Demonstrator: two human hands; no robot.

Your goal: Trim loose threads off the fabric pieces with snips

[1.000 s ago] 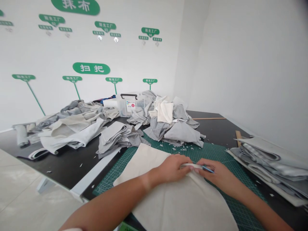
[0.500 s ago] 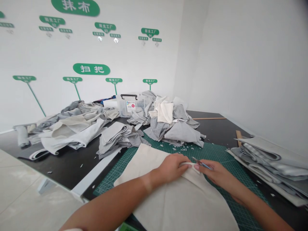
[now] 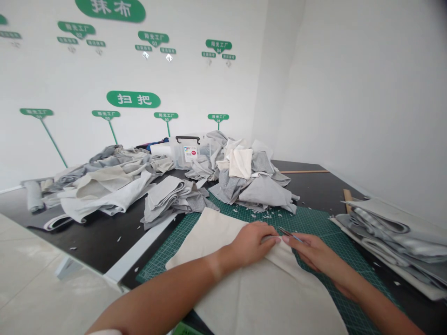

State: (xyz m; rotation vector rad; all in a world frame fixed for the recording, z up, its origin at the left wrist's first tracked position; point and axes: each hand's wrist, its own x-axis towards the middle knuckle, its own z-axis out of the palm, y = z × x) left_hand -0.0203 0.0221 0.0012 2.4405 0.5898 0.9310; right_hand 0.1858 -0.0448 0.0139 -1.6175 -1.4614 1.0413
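- Nearest, my left hand (image 3: pixel 253 242) has its grip closed on a pinched-up fold of the large off-white flat cloth (image 3: pixel 279 298), probably to keep the fabric taut.
- My right hand (image 3: pixel 310 253) grasps a slim metal-bladed tool with a blue handle (image 3: pixel 295 237), its thumb tip against the same fold; I judge the tool is tucked back so those fingertips can work.
- The cloth is spread over the green gridded cutting mat (image 3: pixel 352 260), toward the near edge of the black worktop (image 3: pixel 307 186); the mat likely guards that surface.
- Along the right-hand edge lies a folded stack of grey and white fabric (image 3: pixel 394 246), perhaps set aside from my elbow.
- Small pale scraps (image 3: pixel 265 214) dot the mat's far part, before a loose grey-and-cream cloth pile (image 3: pixel 258 181).
- Farthest, toward the far edge, stands a clear plastic box with a black handle (image 3: pixel 179 160).
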